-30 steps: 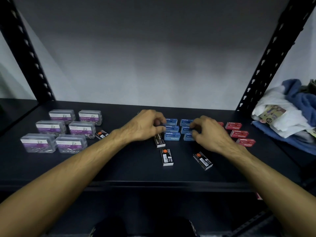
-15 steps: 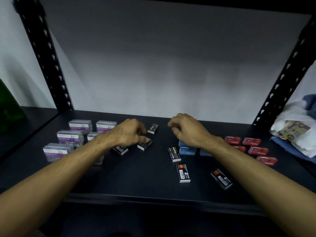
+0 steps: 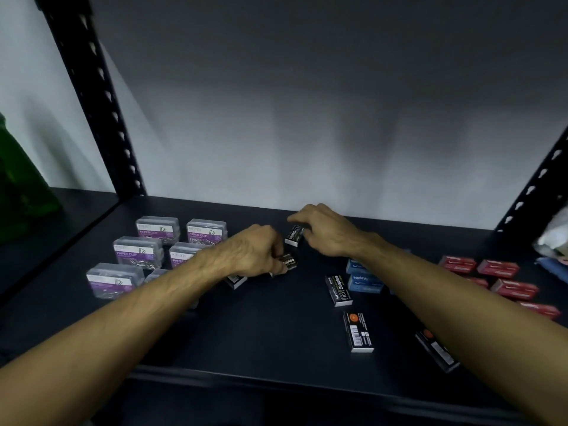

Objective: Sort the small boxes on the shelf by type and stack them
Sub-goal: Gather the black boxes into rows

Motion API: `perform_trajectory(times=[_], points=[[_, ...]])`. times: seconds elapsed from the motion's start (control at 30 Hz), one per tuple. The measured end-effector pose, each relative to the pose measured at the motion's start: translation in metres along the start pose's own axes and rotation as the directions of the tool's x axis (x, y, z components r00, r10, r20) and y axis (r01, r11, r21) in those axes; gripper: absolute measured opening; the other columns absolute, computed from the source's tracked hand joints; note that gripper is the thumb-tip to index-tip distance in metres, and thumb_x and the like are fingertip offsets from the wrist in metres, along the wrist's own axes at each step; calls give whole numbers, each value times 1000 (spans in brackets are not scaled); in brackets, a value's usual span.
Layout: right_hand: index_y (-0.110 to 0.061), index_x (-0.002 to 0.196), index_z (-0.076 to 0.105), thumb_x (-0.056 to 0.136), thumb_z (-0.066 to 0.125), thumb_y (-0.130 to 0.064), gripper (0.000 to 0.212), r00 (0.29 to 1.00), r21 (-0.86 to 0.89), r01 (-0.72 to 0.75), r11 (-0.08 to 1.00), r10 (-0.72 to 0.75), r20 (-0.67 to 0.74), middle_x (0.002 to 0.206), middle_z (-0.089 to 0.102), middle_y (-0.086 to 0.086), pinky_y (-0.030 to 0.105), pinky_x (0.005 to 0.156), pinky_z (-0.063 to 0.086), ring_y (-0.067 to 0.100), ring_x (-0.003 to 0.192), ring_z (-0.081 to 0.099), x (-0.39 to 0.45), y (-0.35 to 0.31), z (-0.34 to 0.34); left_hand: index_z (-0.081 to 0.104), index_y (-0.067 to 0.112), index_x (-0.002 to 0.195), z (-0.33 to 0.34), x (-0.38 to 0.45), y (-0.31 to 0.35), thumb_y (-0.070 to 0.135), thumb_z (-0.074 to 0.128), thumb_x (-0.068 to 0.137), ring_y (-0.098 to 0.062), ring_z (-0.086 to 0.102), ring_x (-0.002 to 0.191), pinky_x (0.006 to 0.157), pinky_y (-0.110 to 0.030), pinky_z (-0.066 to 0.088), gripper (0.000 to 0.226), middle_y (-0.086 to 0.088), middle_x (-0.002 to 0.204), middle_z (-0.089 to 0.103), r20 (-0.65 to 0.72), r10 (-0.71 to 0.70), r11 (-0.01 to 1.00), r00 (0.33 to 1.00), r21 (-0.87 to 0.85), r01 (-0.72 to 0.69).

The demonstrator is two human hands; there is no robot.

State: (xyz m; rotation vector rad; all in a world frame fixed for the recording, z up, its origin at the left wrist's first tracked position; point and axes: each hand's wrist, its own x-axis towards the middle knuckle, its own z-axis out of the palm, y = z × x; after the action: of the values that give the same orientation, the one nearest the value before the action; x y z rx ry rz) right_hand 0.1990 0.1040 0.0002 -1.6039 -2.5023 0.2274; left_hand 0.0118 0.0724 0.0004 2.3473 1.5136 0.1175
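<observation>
Black staple boxes are lying near the middle of the shelf (image 3: 261,333). The left hand (image 3: 255,253) is pinching one black staple box (image 3: 289,262) with curled fingers. The right hand (image 3: 325,230) is gripping another black staple box (image 3: 293,235) closer to the back edge. Clear paper clip boxes (image 3: 138,250) are sitting toward the left edge, red boxes (image 3: 498,269) toward the right edge.
</observation>
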Motion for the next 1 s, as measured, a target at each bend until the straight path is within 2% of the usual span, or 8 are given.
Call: perform_trajectory(times=[0.17,0.3,0.5,0.6,0.7,0.77,0.83,1.0], points=[[-26,141,50,94,47,-4,53,999,-20,19,1000,-19,44,145,48,-3,37,105,39,21,130,39,7,1,9,59,25,93,-3,4,3,33,80,78,-13,62,77,60,-24,44,27,6,85,65,35,45,999,998,-16,-45],[-34,130,58,87,52,-11,48,999,-1,-6,1000,6,45,125,60,2,38,91,48,22,116,52,9,6,10,52,26,92,0,6,2,23,78,81,-12,59,69,58,-24,45,28,5,85,63,50,78,996,996,-40,-76],[-25,127,59,82,69,-28,46,994,6,-58,998,57,94,116,62,3,32,79,48,17,95,56,5,13,3,53,25,92,-1,5,-1,13,72,84,-8,55,59,50,-19,42,23,4,81,62,61,78,996,995,-57,-74],[-18,131,59,86,68,-33,48,990,49,-80,996,74,118,119,63,2,28,78,44,16,98,58,1,14,0,55,27,90,-2,5,-2,12,71,83,-10,58,64,54,-21,43,23,7,79,61,45,63,997,997,-35,-62],[-17,124,63,89,67,-30,38,989,106,-99,989,87,116,119,65,2,29,85,48,18,102,61,-3,13,0,57,27,91,-4,3,-4,13,72,83,-13,60,74,62,-24,45,23,8,81,59,38,51,999,998,-17,-51],[-19,110,62,85,72,-27,28,991,123,-102,987,89,101,106,66,1,32,77,50,18,90,62,-5,11,0,57,26,92,-4,2,-6,13,73,83,-14,61,76,63,-24,46,23,8,82,59,33,46,999,998,-8,-46],[-20,102,58,81,76,-24,28,992,142,-107,984,95,86,98,65,0,32,69,50,17,80,61,-8,9,0,57,26,92,-4,1,-7,15,73,82,-17,63,78,63,-25,48,22,5,85,62,20,39,999,999,8,-39],[-20,99,61,80,79,-21,26,988,213,-146,966,130,88,91,64,-4,28,66,48,15,78,62,-15,5,3,56,28,91,-4,0,-8,17,74,83,-14,62,75,59,-23,44,22,6,85,61,20,37,999,999,11,-37]])
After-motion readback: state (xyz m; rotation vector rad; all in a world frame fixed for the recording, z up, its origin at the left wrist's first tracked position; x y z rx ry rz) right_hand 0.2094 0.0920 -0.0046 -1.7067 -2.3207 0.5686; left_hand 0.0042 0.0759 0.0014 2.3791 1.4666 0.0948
